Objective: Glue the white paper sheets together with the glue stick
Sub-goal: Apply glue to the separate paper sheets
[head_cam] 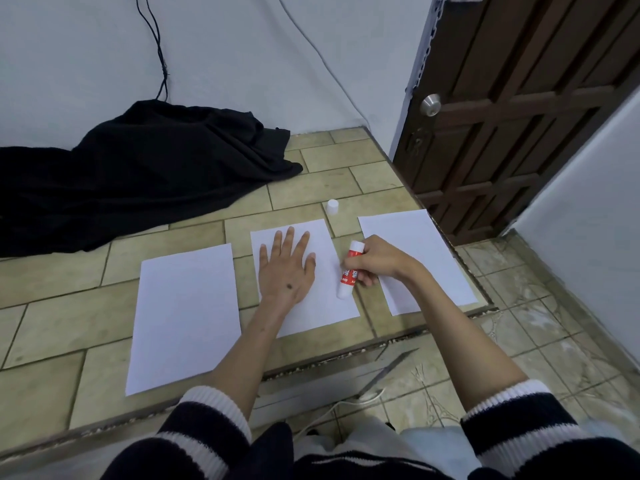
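Three white paper sheets lie side by side on a tiled platform: a left sheet [185, 317], a middle sheet [322, 306] and a right sheet [419, 244]. My left hand [285, 268] lies flat with spread fingers on the middle sheet, pressing it down. My right hand [372, 259] grips a red-and-white glue stick [349, 271] at the middle sheet's right edge, one end of the stick down on the paper. The stick's white cap [332, 206] stands upright on the tiles just beyond the middle sheet.
A heap of black cloth [138, 174] covers the platform's back left. A dark wooden door [512, 109] stands at the right, past the platform's edge. The platform's front edge [346, 356] drops to a lower tiled floor, where a white cable [343, 407] lies.
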